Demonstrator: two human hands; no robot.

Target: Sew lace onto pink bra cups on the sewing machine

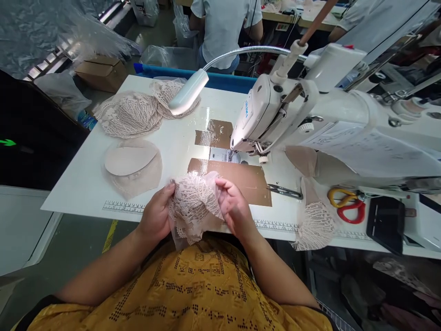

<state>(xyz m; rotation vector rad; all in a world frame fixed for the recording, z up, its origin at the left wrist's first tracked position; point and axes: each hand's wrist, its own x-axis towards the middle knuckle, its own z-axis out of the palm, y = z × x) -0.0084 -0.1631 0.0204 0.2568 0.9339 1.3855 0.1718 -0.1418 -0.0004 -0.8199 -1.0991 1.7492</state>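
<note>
A beige lace bra cup [193, 202] with sheer mesh at its edges is held up between both hands, at the table's front edge. My left hand [156, 211] pinches its left side, thumb on top. On the other side, my right hand [236, 204] grips the upper right edge between thumb and fingers. Just beyond lies a brown taped sheet [241, 179] in front of the white sewing machine [262, 110]. The machine's needle area is above a metal plate [223, 155], apart from the lace.
Lace cups [131, 112] are piled at the back left, near a mesh piece with a pale oval pad [131, 160]. A lamp [189, 92] overhangs the table. Tweezers [285, 190], red-and-yellow scissors [347, 204], another lace piece [315, 225] and a dark phone [386, 224] lie right. A person [225, 27] sits beyond.
</note>
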